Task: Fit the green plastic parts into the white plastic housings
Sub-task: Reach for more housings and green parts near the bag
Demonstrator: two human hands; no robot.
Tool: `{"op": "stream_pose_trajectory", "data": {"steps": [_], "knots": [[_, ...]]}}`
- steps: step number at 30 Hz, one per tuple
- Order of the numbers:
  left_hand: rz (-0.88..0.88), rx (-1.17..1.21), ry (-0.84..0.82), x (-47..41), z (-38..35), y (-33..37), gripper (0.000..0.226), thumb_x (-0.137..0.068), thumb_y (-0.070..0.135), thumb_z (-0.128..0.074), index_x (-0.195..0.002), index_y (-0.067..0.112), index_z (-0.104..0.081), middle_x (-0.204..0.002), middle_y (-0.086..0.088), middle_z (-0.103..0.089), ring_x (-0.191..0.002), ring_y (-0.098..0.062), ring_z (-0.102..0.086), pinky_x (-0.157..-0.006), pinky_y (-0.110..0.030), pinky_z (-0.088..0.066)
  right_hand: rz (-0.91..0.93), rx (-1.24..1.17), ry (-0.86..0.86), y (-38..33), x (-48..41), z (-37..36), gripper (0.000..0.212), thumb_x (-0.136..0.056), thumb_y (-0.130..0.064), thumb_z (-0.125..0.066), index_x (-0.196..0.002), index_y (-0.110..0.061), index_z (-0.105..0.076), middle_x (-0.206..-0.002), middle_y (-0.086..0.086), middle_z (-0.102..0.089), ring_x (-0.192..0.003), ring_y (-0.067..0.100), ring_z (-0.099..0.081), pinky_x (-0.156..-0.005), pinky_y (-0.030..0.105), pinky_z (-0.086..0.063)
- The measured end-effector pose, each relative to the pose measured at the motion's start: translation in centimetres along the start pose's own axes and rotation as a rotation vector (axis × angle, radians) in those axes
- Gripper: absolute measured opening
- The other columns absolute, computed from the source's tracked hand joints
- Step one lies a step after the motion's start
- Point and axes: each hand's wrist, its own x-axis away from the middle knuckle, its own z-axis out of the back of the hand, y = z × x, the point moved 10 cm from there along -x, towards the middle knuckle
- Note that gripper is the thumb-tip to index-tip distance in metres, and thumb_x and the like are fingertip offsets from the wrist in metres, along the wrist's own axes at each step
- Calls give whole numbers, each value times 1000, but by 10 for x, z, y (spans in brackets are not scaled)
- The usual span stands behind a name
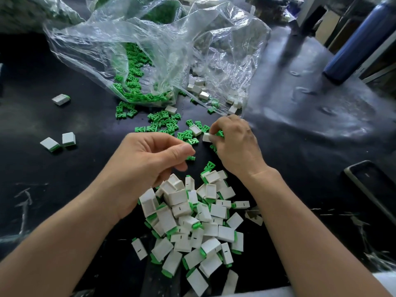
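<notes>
Our right hand (235, 146) pinches a small white rectangular plastic housing (206, 137) at its fingertips, just above the loose green plastic parts (162, 123) strewn on the black table (300, 168) at the mouth of a crumpled clear plastic bag (150, 39). Our left hand (147, 161) hovers apart from it, fingers curled beside one green part (190, 157); we cannot tell whether it grips that piece. A heap of white housings capped in green (192, 221) lies between our forearms

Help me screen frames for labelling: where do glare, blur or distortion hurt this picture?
Head view: glare whitens the clear plastic bag and sheens the black table at right; wide-angle bending tilts the blue bottle; far edges are soft; the right hand pinching a white housing is sharp.
</notes>
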Motion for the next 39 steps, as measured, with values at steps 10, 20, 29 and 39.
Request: {"op": "stream_pose_trajectory", "data": {"steps": [10,20,29,39], "knots": [[-19,90,134,-3,12,-3,26,-60,13,-68,-85,19,-69,-76,-2,-73,-64,-8,-67,-54,-16,-52,78,-675,-254,-45,19,7,19,-79,-10,-71,-74,-26,-62,-71,-7,-65,-67,5,-58,-69,25,-49],[-52,160,154,-2,16,2,30,-80,-11,-55,-79,15,-69,-65,-1,-69,-60,-11,-66,-56,-17,-53,-84,-181,-405,-8,22,4,13,-82,-29,-67,-70,-28,-61,-69,-14,-57,-63,-3,-53,-61,12,-44],[-30,249,119,-2,11,0,24,-52,1,-61,-74,8,-67,-65,-7,-71,-61,-15,-69,-56,-17,-53,-37,140,-449,-24,29,-12,13,-84,-29,-65,-95,-21,-64,-103,1,-63,-98,21,-57,-75,27,-41],[-44,118,167,-2,16,-1,21,-53,-1,-70,-66,16,-68,-60,2,-67,-56,-10,-63,-55,-20,-56,-22,20,-361,-26,25,-1,28,-83,-29,-66,-68,-27,-43,-82,-6,-52,-83,16,-50,-72,27,-39]]}}
